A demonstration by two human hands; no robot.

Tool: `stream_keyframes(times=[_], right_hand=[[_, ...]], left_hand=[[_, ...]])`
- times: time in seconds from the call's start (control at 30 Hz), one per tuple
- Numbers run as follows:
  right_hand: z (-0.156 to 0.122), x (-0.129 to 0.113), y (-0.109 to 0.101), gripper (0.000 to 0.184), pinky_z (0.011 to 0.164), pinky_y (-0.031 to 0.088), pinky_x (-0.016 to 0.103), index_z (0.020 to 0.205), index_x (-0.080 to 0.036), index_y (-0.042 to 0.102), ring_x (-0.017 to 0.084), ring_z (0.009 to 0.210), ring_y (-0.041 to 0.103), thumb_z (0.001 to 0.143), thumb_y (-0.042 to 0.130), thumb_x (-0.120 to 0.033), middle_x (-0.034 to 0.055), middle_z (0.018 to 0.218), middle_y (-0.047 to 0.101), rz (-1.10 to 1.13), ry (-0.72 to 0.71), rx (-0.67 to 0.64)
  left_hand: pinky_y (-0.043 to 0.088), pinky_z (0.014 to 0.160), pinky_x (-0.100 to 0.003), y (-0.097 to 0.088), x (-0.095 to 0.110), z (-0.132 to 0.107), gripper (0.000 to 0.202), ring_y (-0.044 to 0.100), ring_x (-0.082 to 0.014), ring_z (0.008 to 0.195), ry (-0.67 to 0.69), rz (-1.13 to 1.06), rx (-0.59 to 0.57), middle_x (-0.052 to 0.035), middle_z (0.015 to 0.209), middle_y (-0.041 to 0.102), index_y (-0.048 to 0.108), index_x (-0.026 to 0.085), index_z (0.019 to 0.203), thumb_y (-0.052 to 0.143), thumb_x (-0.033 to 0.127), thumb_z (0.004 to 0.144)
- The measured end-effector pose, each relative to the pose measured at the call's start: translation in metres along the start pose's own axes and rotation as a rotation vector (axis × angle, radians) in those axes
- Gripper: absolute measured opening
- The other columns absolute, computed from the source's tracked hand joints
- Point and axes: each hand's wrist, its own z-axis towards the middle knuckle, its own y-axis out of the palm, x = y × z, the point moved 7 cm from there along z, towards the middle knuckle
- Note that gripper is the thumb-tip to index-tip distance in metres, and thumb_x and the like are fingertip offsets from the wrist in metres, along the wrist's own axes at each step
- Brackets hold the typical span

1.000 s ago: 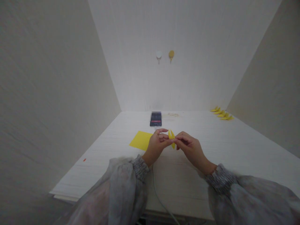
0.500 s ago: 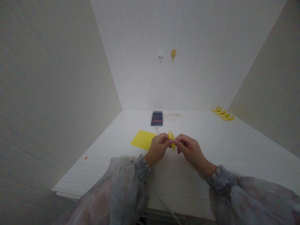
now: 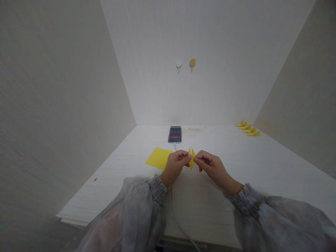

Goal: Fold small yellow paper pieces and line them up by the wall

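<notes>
A small folded piece of yellow paper with two upward points (image 3: 191,164) is held between the two hands, above the tabletop (image 3: 112,168). Its left side is pinched by the thumb and fingers of the left hand (image 3: 177,163); its right edge is gripped by the thumb and fingertips of the right hand (image 3: 210,163), which are pressed together there. A flat yellow paper sheet (image 3: 156,157) is partly covered by the left hand, just to that hand's left. Beyond the left hand, a dark rectangular phone (image 3: 175,134) is seen, its screen pixelated, with a thin white cable (image 3: 176,213) plugged in. Several small folded yellow paper shapes (image 3: 249,129) are lined up well beyond the right hand, to its right.
</notes>
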Motion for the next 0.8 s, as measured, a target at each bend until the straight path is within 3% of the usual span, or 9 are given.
stream_keyframes(times=[0.17,0.37,0.53,0.8], right_hand=[[-0.001,-0.001,0.0,0.018,0.04,0.038,0.019,0.063,-0.017,0.054,0.007,0.044,0.043,0.07,0.057,-0.033,-0.0034,0.055,0.048,0.062,0.037,0.014],[0.001,0.002,-0.001,0.015,0.041,0.041,0.02,0.07,-0.017,0.057,0.007,0.044,0.046,0.066,0.063,-0.03,-0.0029,0.06,0.052,0.16,0.041,0.044],[0.002,0.003,-0.003,0.012,0.041,0.041,0.02,0.07,-0.018,0.057,0.007,0.045,0.046,0.066,0.063,-0.027,-0.004,0.058,0.049,0.138,0.009,0.05],[0.003,0.0,-0.007,0.01,0.041,0.043,0.021,0.075,-0.02,0.06,0.008,0.048,0.046,0.067,0.062,-0.027,-0.0016,0.068,0.052,0.109,-0.083,0.068]], left_hand=[[0.035,0.051,-0.02,-0.001,0.0,0.001,0.02,0.044,-0.0061,0.049,-0.008,-0.034,0.051,0.0017,0.054,0.051,0.057,0.011,0.067,0.06,0.031,0.065],[0.038,0.061,-0.023,0.0,0.003,0.001,0.02,0.048,-0.0081,0.059,0.0,-0.101,0.069,0.0,0.063,0.055,0.058,0.011,0.072,0.062,0.028,0.063],[0.037,0.063,-0.023,0.001,0.005,0.001,0.021,0.049,-0.0091,0.063,0.028,-0.103,0.04,-0.0004,0.067,0.055,0.058,0.012,0.073,0.062,0.03,0.062],[0.039,0.065,-0.025,0.008,-0.006,-0.001,0.026,0.054,-0.0106,0.062,-0.064,-0.252,-0.041,-0.0018,0.068,0.06,0.055,0.012,0.08,0.063,0.031,0.062]])
